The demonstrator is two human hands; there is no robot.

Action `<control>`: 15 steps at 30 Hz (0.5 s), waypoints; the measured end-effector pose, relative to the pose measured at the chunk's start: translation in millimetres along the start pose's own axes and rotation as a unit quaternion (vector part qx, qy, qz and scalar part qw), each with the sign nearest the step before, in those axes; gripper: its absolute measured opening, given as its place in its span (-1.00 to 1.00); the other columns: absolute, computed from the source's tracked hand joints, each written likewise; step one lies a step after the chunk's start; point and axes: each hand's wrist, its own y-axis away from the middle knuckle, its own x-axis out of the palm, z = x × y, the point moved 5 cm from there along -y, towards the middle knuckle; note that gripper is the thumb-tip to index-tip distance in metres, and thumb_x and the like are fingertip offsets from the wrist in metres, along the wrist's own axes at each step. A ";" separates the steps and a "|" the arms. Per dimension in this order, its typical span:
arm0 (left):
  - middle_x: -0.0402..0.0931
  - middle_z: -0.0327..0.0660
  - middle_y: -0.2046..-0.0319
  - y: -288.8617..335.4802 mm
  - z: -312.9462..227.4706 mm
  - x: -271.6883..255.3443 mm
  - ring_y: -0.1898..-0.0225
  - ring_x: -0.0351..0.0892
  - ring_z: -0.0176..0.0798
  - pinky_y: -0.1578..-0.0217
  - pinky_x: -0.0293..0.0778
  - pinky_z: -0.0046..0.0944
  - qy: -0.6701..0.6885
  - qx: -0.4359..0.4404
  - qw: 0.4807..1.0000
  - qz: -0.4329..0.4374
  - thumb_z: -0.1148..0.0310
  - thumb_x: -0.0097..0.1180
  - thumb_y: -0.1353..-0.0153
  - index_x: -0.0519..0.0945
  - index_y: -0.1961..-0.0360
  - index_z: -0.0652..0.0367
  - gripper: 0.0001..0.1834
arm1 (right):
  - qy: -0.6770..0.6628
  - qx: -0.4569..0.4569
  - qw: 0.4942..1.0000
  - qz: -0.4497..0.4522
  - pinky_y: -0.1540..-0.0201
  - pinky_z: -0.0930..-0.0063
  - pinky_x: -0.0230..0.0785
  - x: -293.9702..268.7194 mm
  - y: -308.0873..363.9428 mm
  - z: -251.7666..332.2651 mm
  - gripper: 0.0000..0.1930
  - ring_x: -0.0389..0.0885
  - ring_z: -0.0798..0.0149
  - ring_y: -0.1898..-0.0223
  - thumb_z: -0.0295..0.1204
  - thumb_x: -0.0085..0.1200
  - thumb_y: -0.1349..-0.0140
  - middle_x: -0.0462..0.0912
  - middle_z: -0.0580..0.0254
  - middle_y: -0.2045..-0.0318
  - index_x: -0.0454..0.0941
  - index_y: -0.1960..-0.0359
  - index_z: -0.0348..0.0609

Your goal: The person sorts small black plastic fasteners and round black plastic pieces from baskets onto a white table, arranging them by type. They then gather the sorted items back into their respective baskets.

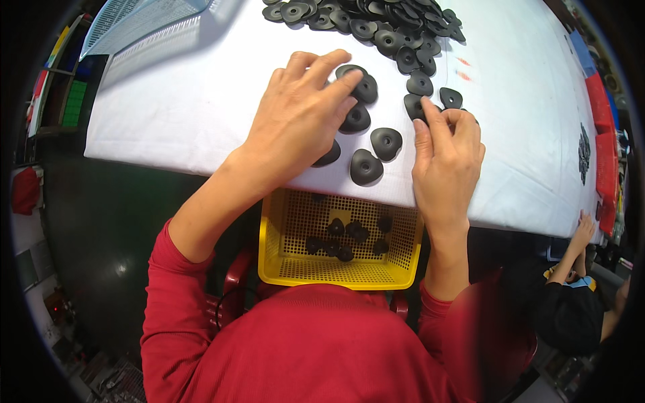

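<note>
Black, rounded-triangular pieces, each with a centre hole, lie on the white-covered table. My left hand arches over a few of them with its fingers apart. Its index fingertip touches one black piece, and its thumb is beside another black piece. To the right, my right hand pinches the edge of a black piece between thumb and index finger. Two loose black pieces, a heart-shaped one and a nearer one, lie between my hands. Another piece is partly hidden under my left wrist.
A large pile of black pieces lies at the far side of the table. Below the near edge, a yellow basket holds several black pieces. A blue basket stands far left. A co-worker's hand rests at the table's right edge.
</note>
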 end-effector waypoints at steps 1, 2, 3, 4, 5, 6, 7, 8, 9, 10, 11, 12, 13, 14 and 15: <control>0.45 -0.15 -0.08 -0.9 -2.2 0.6 0.00 0.41 -0.04 0.00 0.39 -0.11 0.011 0.005 1.000 0.009 0.48 0.21 -0.10 0.61 0.04 0.15 -0.66 | -0.011 -0.006 1.000 0.009 0.26 0.28 0.19 0.0 -0.2 1.7 -0.68 0.42 0.21 0.24 -0.40 0.22 -0.12 0.43 0.28 0.31 0.62 0.05 -0.07; 0.45 -0.15 -0.08 0.6 -5.0 2.5 0.00 0.42 -0.04 0.00 0.39 -0.11 0.023 0.010 0.999 0.021 0.48 0.21 -0.10 0.61 0.05 0.14 -0.66 | -0.022 -0.011 0.999 0.020 0.26 0.29 0.19 0.9 2.9 4.2 -0.68 0.42 0.21 0.25 -0.40 0.23 -0.11 0.43 0.28 0.31 0.62 0.05 -0.06; 0.45 -0.15 -0.08 1.8 -7.2 4.1 0.01 0.42 -0.03 0.00 0.40 -0.11 0.036 0.014 0.999 0.033 0.49 0.20 -0.10 0.62 0.05 0.14 -0.66 | -0.034 -0.016 0.999 0.031 0.26 0.29 0.19 1.6 6.2 6.8 -0.68 0.42 0.21 0.25 -0.40 0.23 -0.11 0.43 0.29 0.31 0.62 0.05 -0.05; 0.45 -0.15 -0.10 2.3 -7.3 3.5 -0.01 0.42 -0.02 -0.03 0.39 -0.10 0.041 0.014 0.999 0.032 0.49 0.20 -0.10 0.62 0.04 0.12 -0.65 | -0.056 -0.019 0.998 0.034 0.27 0.29 0.18 0.6 9.0 9.2 -0.67 0.42 0.22 0.27 -0.41 0.24 -0.09 0.43 0.30 0.31 0.62 0.05 -0.03; 0.45 -0.16 -0.10 2.2 -4.4 1.8 -0.03 0.42 -0.02 -0.04 0.39 -0.11 0.048 0.010 0.999 0.021 0.50 0.20 -0.10 0.62 0.04 0.11 -0.65 | -0.070 -0.015 0.997 0.035 0.27 0.29 0.18 -1.5 11.6 9.8 -0.67 0.42 0.23 0.28 -0.42 0.24 -0.09 0.43 0.30 0.31 0.62 0.05 -0.03; 0.45 -0.17 -0.11 1.9 0.8 -0.3 -0.04 0.42 -0.01 -0.05 0.39 -0.11 0.055 0.006 0.998 0.009 0.50 0.20 -0.10 0.63 0.04 0.10 -0.65 | -0.085 -0.012 0.996 0.036 0.27 0.30 0.18 -4.3 13.7 10.3 -0.66 0.41 0.23 0.29 -0.43 0.25 -0.08 0.43 0.30 0.30 0.62 0.05 -0.03; 0.45 -0.17 -0.11 1.6 7.3 -2.8 -0.06 0.42 -0.01 -0.06 0.39 -0.11 0.062 0.001 0.998 -0.003 0.51 0.20 -0.10 0.63 0.04 0.09 -0.65 | -0.100 -0.008 0.994 0.037 0.27 0.30 0.18 -6.2 15.8 10.3 -0.66 0.41 0.24 0.30 -0.44 0.25 -0.08 0.44 0.30 0.30 0.62 0.05 -0.02; 0.39 -0.14 -0.19 0.4 17.0 -5.7 -0.21 0.32 0.04 -0.19 0.29 -0.06 0.063 -0.003 0.998 0.017 0.38 0.22 -0.13 0.61 -0.03 0.01 -0.62 | -0.097 0.001 0.995 0.025 0.24 0.31 0.23 -9.8 16.4 8.0 -0.64 0.41 0.23 0.31 -0.47 0.25 -0.08 0.45 0.27 0.28 0.61 0.03 -0.04; 0.35 -0.13 -0.22 -2.5 19.6 -6.5 -0.25 0.26 0.06 -0.23 0.24 -0.03 0.074 0.024 0.996 0.033 0.31 0.22 -0.14 0.60 -0.05 -0.01 -0.60 | -0.107 0.011 0.994 0.011 0.23 0.32 0.24 -12.7 17.7 3.3 -0.65 0.42 0.22 0.30 -0.48 0.24 -0.08 0.45 0.26 0.28 0.62 0.03 -0.05; 0.32 -0.12 -0.25 -5.3 21.0 -6.6 -0.30 0.19 0.08 -0.27 0.18 0.00 0.085 0.051 0.994 0.050 0.23 0.23 -0.14 0.59 -0.08 -0.04 -0.57 | -0.116 0.021 0.993 -0.003 0.22 0.32 0.26 -15.6 19.6 -2.6 -0.65 0.42 0.21 0.30 -0.49 0.24 -0.09 0.45 0.24 0.28 0.62 0.03 -0.07; 0.28 -0.11 -0.28 -7.7 21.9 -6.7 -0.35 0.13 0.11 -0.31 0.12 0.03 0.092 0.077 0.991 0.065 0.15 0.23 -0.15 0.58 -0.11 -0.07 -0.54 | -0.129 0.029 0.991 -0.018 0.21 0.32 0.28 -18.5 20.7 -7.0 -0.65 0.42 0.20 0.30 -0.50 0.23 -0.09 0.45 0.22 0.28 0.62 0.03 -0.08; 0.19 -0.11 -0.35 -7.8 21.8 2.6 -0.42 -0.04 0.15 -0.33 -0.05 0.24 0.084 0.105 0.985 0.112 -0.12 0.20 -0.09 0.49 -0.20 -0.20 -0.36 | -0.127 0.040 0.991 -0.024 0.20 0.33 0.32 -22.9 20.6 -9.4 -0.69 0.44 0.18 0.28 -0.56 0.19 -0.13 0.44 0.18 0.28 0.63 0.05 -0.12; 0.18 -0.11 -0.35 -7.2 15.7 7.6 -0.42 -0.04 0.16 -0.31 -0.06 0.30 0.071 0.121 0.981 0.132 -0.16 0.19 -0.08 0.47 -0.22 -0.23 -0.34 | -0.134 0.049 0.989 -0.033 0.21 0.34 0.33 -25.6 21.3 -11.0 -0.70 0.45 0.18 0.27 -0.58 0.18 -0.13 0.44 0.17 0.29 0.63 0.06 -0.13; 0.18 -0.12 -0.35 -8.8 6.9 13.8 -0.41 -0.04 0.16 -0.29 -0.08 0.36 0.059 0.138 0.977 0.152 -0.21 0.17 -0.06 0.46 -0.23 -0.27 -0.31 | -0.139 0.059 0.988 -0.042 0.22 0.35 0.34 -28.4 21.6 -12.9 -0.70 0.45 0.19 0.27 -0.60 0.16 -0.14 0.44 0.17 0.29 0.63 0.06 -0.14; 0.18 -0.12 -0.35 -8.8 -0.4 19.7 -0.41 -0.04 0.17 -0.27 -0.09 0.41 0.047 0.154 0.972 0.172 -0.26 0.15 -0.05 0.44 -0.24 -0.30 -0.28 | -0.143 0.069 0.986 -0.051 0.23 0.36 0.35 -30.7 22.0 -15.4 -0.71 0.46 0.19 0.26 -0.61 0.15 -0.15 0.44 0.16 0.29 0.63 0.07 -0.14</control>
